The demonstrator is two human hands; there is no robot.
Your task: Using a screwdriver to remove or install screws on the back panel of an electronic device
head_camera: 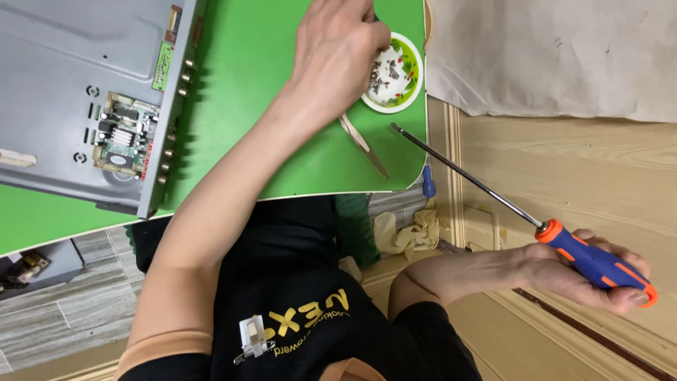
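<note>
Left hand [338, 53]: reaches across the green table [240, 85] to a small round dish [395, 74], white-rimmed with a floral pattern; its fingers [377, 32] are bunched at the dish's near rim, tips hidden behind the knuckles, so whether they pinch anything cannot be told. Dish contents: a small heap of metal screws [381, 74]. Right hand [589, 271]: held off the table's edge, over the wooden floor [564, 176], palm up, fingers curled and clamped around the blue-and-orange handle of a long screwdriver [599, 264]. The thin steel shaft runs diagonally from the handle towards the table; its tip lies over the table's corner, just beside the dish and near the left hand. Tweezers [363, 144]: pale metal, lying flat on the table below the left wrist, between the forearm and the screwdriver shaft. Grey metal chassis [70, 63]: lying at the table's far end, well apart from both hands, with an exposed circuit board [123, 134] and a row of connector jacks along its edge. Pale cloth [550, 49]: spread on the floor beyond the dish.
</note>
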